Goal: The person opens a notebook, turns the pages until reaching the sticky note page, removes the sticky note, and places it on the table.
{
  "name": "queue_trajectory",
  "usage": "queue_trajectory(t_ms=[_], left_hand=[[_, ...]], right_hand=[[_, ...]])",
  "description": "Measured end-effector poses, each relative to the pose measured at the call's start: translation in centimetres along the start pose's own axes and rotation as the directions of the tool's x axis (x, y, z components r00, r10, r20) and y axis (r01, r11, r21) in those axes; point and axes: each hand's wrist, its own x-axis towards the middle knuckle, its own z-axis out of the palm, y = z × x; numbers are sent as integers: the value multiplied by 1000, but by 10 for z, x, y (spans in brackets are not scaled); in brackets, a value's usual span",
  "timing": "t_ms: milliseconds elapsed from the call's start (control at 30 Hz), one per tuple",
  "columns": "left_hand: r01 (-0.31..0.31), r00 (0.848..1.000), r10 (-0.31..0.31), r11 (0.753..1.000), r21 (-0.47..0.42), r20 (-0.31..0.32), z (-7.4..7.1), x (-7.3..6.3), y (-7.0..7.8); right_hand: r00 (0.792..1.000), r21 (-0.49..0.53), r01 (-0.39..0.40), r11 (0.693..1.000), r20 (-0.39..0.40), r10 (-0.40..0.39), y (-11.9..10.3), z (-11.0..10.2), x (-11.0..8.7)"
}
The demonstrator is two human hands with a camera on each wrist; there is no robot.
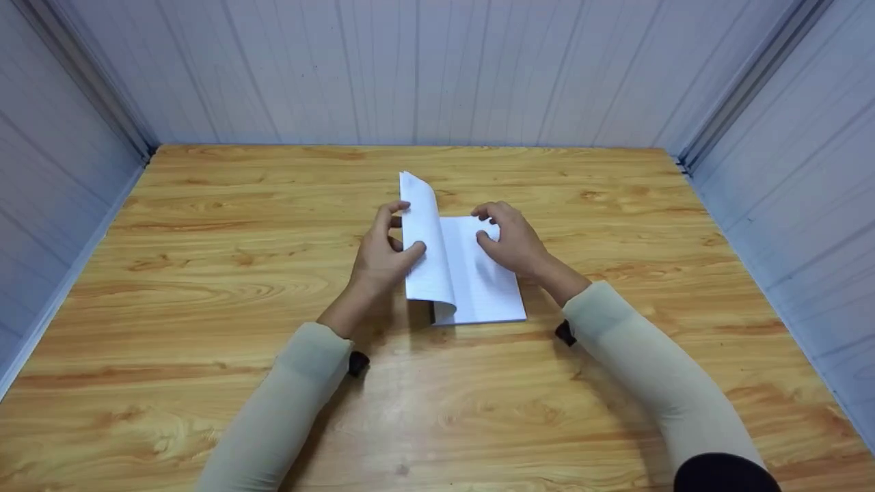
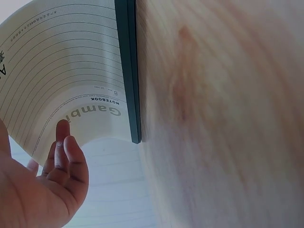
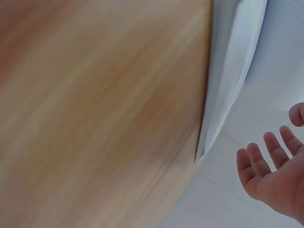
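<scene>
A notebook (image 1: 489,297) with white lined pages lies open on the wooden table. My left hand (image 1: 381,258) holds its raised left part (image 1: 422,273), thumb on the page side and fingers behind, so the sheets curve upward. In the left wrist view the cream cover (image 2: 71,61) shows printed lines and the word NOTEBOOK, beside a dark green spine strip (image 2: 127,71). Over the right-hand page is my right hand (image 1: 516,240), its fingers loosely bent with nothing between them. The right wrist view has that hand's fingers spread beside the notebook's page edges (image 3: 223,80).
The wood-grain table (image 1: 205,287) stretches around the notebook on all sides. White panelled walls (image 1: 451,75) border it at the back, left and right. Dark wrist-worn pieces (image 1: 358,363) show below both light sleeves (image 1: 294,403).
</scene>
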Motion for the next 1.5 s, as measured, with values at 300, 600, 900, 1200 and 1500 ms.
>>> queue_trajectory(t_ms=[300, 600, 900, 1200, 1500], left_hand=[[11, 1000, -11, 1000, -13, -5, -1, -1, -2], [28, 1000, -28, 999, -32, 4, -1, 0, -1], [24, 1000, -24, 999, -46, 5, -1, 0, -3], [31, 999, -31, 999, -39, 10, -2, 0, -2], [39, 999, -38, 998, -42, 20, -2, -1, -1]], right_hand=[[989, -147, -125, 981, 56, 134, 11, -4, 5], [928, -305, -255, 918, 189, 321, 14, -2, 7], [891, -379, -248, 891, 271, 364, 17, -1, 6], [905, -373, -235, 898, 254, 342, 17, 2, 7], [921, -356, -209, 911, 241, 306, 17, 3, 7]])
